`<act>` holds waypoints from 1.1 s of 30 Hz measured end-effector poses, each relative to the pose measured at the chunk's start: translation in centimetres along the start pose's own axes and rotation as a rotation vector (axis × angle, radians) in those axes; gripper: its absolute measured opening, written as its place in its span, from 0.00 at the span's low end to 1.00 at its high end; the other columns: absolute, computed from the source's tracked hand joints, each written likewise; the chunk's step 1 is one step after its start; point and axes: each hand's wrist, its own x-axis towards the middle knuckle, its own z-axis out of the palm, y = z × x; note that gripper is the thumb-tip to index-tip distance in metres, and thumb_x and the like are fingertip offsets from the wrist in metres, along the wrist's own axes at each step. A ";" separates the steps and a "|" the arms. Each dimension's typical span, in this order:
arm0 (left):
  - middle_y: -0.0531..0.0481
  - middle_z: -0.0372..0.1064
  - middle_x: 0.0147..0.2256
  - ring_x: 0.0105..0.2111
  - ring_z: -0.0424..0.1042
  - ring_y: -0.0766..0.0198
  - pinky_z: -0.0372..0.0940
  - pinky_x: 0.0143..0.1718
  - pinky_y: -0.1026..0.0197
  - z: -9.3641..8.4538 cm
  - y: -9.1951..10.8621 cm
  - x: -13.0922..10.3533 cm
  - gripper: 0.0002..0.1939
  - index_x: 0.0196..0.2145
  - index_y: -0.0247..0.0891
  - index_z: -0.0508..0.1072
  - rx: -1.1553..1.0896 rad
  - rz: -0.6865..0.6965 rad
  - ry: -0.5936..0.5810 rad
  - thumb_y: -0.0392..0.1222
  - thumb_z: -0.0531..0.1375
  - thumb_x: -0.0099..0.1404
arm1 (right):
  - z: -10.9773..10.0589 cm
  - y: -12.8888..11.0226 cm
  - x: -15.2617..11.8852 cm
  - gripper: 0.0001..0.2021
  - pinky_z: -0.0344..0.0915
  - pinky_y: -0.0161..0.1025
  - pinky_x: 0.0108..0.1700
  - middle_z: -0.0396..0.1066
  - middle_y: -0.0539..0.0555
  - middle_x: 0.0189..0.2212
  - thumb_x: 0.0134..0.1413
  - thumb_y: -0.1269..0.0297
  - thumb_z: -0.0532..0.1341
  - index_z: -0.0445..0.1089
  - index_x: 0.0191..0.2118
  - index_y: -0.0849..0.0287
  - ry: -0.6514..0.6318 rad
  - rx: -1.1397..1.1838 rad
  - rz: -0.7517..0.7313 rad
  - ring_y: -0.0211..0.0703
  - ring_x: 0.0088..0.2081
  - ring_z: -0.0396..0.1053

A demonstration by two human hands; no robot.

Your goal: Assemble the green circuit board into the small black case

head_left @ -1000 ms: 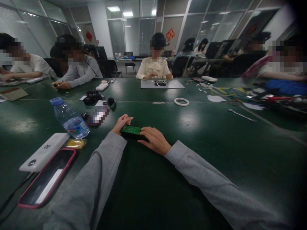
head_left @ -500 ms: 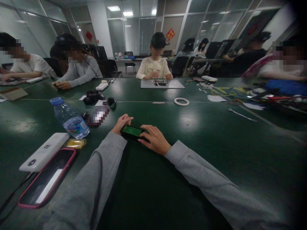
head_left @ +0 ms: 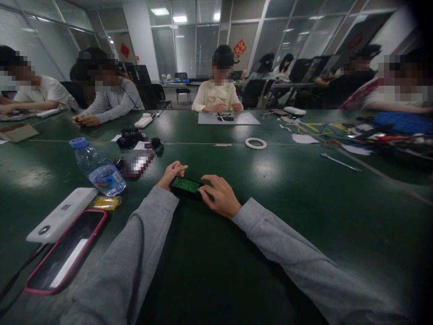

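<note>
A black rectangular case with a green circuit board (head_left: 185, 184) in it is tilted above the table in front of me. My left hand (head_left: 172, 174) is closed around its left end, with the index finger pointing right. At the right end is my right hand (head_left: 219, 195), its fingers bent and apart. One fingertip of it lies at the case's right edge, and another hovers just beyond the far corner. Whether that lower fingertip presses on the case I cannot tell. The case's underside is hidden.
On the left of the green table (head_left: 270, 207) are a water bottle (head_left: 98, 168), a white power bank (head_left: 62, 214), a pink-edged phone (head_left: 67, 253) and a yellow packet (head_left: 107, 203). Farther off lie a white ring (head_left: 255, 144), a wrench (head_left: 340, 162) and tangled cables (head_left: 324, 131). People sit around.
My right hand's fingers have lifted and shifted slightly at the case's right end, uncovering its corner. My left hand and the case stay nearly still.
</note>
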 end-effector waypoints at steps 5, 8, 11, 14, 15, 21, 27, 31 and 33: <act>0.65 0.44 0.13 0.13 0.46 0.78 0.43 0.16 0.71 0.1 0.1 -0.1 0.29 0.21 0.38 0.47 -0.008 -0.013 0.006 0.36 0.70 0.44 | 0.0 0.1 0.0 0.10 0.60 0.44 0.44 0.65 0.59 0.48 0.61 0.65 0.53 0.71 0.37 0.60 0.008 0.005 -0.019 0.49 0.48 0.62; 0.65 0.43 0.14 0.13 0.45 0.79 0.42 0.16 0.71 0.2 0.1 -0.1 0.29 0.21 0.38 0.47 -0.018 -0.021 0.023 0.36 0.70 0.43 | 0.0 0.1 0.0 0.10 0.60 0.44 0.43 0.66 0.59 0.47 0.61 0.65 0.54 0.72 0.37 0.60 0.016 0.005 -0.025 0.48 0.48 0.62; 0.65 0.43 0.14 0.13 0.46 0.79 0.42 0.16 0.71 0.2 0.1 -0.1 0.29 0.21 0.38 0.47 -0.012 -0.018 0.016 0.36 0.70 0.43 | 0.1 0.2 0.0 0.10 0.60 0.44 0.43 0.66 0.59 0.47 0.61 0.65 0.54 0.72 0.37 0.60 0.015 0.002 -0.022 0.48 0.48 0.63; 0.65 0.44 0.13 0.13 0.46 0.79 0.41 0.16 0.71 0.1 0.0 0.0 0.29 0.21 0.38 0.46 0.001 -0.006 0.007 0.36 0.69 0.44 | 0.1 0.2 -0.1 0.10 0.60 0.44 0.43 0.66 0.59 0.47 0.60 0.65 0.54 0.72 0.37 0.60 0.022 -0.002 -0.030 0.48 0.48 0.63; 0.65 0.44 0.13 0.13 0.45 0.79 0.41 0.16 0.71 0.0 0.0 0.1 0.29 0.21 0.38 0.46 0.003 -0.004 0.005 0.36 0.69 0.44 | 0.1 0.2 -0.1 0.10 0.60 0.44 0.43 0.66 0.58 0.48 0.60 0.65 0.55 0.72 0.37 0.60 0.027 -0.002 -0.034 0.48 0.48 0.63; 0.65 0.44 0.12 0.12 0.45 0.79 0.40 0.16 0.70 -0.2 -0.2 0.3 0.29 0.21 0.38 0.46 -0.008 0.008 -0.021 0.36 0.69 0.44 | 0.0 0.2 -0.1 0.09 0.61 0.43 0.43 0.66 0.58 0.48 0.60 0.65 0.55 0.73 0.38 0.59 0.038 -0.004 -0.038 0.47 0.48 0.63; 0.65 0.44 0.12 0.12 0.45 0.79 0.41 0.16 0.71 -0.2 -0.2 0.3 0.29 0.21 0.38 0.47 -0.006 0.009 -0.017 0.37 0.69 0.45 | 0.0 0.2 -0.1 0.10 0.61 0.44 0.43 0.66 0.58 0.48 0.60 0.65 0.55 0.73 0.39 0.59 0.054 0.009 -0.043 0.47 0.48 0.63; 0.65 0.45 0.12 0.12 0.45 0.79 0.41 0.16 0.71 -0.3 -0.2 0.3 0.29 0.21 0.38 0.46 -0.009 0.010 -0.025 0.36 0.69 0.45 | 0.0 0.2 -0.1 0.10 0.61 0.43 0.43 0.66 0.58 0.49 0.60 0.65 0.55 0.73 0.38 0.59 0.050 0.014 -0.046 0.47 0.48 0.63; 0.65 0.45 0.12 0.12 0.45 0.78 0.41 0.16 0.71 -0.3 -0.3 0.3 0.29 0.21 0.38 0.47 -0.008 0.010 -0.022 0.37 0.69 0.45 | 0.1 0.2 -0.1 0.10 0.60 0.43 0.43 0.66 0.58 0.48 0.60 0.65 0.55 0.72 0.38 0.59 0.045 0.016 -0.049 0.47 0.47 0.63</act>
